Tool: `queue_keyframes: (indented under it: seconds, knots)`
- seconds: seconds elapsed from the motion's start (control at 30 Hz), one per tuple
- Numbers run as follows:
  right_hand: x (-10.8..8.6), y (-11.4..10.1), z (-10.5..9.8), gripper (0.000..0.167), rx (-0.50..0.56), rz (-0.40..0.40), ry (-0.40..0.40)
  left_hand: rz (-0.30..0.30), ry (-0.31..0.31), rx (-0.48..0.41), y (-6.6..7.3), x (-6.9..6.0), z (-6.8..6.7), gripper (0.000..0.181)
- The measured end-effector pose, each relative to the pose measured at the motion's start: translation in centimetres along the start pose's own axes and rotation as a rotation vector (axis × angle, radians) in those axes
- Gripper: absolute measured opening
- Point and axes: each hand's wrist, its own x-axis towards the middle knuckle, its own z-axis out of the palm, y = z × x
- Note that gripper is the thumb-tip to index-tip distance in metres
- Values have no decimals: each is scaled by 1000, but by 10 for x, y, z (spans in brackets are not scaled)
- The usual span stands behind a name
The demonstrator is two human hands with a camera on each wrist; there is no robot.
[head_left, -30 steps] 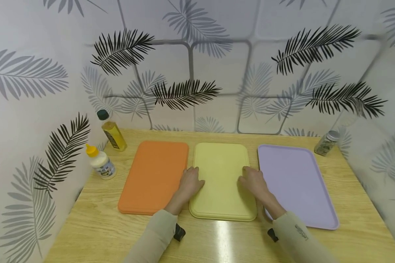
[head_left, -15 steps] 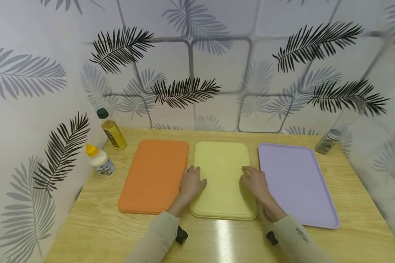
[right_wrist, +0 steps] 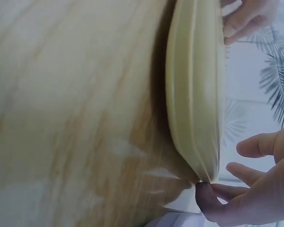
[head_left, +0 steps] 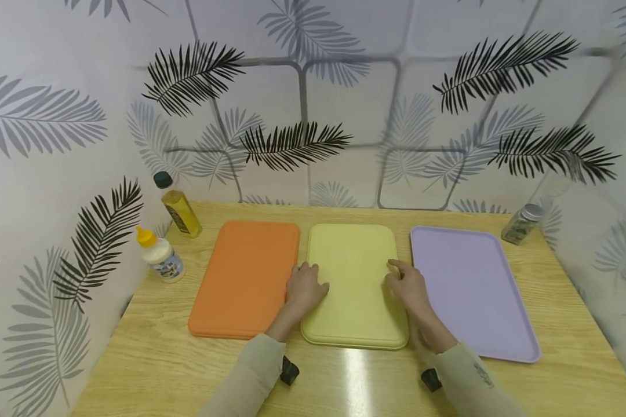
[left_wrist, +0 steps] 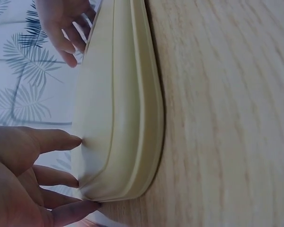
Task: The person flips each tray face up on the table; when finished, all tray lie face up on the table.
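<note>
1. Slightly shifted since a second ago are the right hand (head_left: 411,291), a touch outward toward the purple side, and the left hand (head_left: 305,288), a touch toward the middle; all three trays look unmoved.
2. Bench (head_left: 146,365): it carries the whole row, trays side by side with gaps between them.
3. Purple tray (head_left: 469,289): rim up and untouched. Orange tray (head_left: 249,272): untouched too, seemingly bottom up. Both look settled.
4. Yellow tray (head_left: 352,249): between those two, lying on the bench, also seemingly bottom up. It lines up with its neighbours, so placing looks nearly done; what appears left is fine adjustment, with neither hand clear of it yet.
5. Left hand: fingers fairly straight, thumb on the yellow top, other fingers at the edge. Right hand: loosely spread, thumb and index off the surface, a lower finger touching the rim; no firm grip shows.
</note>
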Motion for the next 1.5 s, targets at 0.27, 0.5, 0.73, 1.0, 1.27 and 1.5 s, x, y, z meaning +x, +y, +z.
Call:
queue_keyframes:
  seconds: [0.27,0.5,0.73,1.0,1.27,1.5]
  knots:
    - [2,-5,-7,50,6,19,50,-19,-40,-15,1,3,-4,45]
    - [1,-10,-23,48,-12,-67,91,-15,-65,-49,-3,4,-2,49]
    - [11,-8,-41,54,-1,-131,20,-34,-103,-108,-5,2,-3,53]
    - [22,-11,-56,64,137,-91,-138,-14,-158,-129,-7,3,-9,51]
    - [22,-14,-59,66,153,-64,-164,50,-256,-246,-10,-19,-20,60]
    - [22,-20,-61,64,155,-46,-168,67,-258,-278,-11,-50,-21,79]
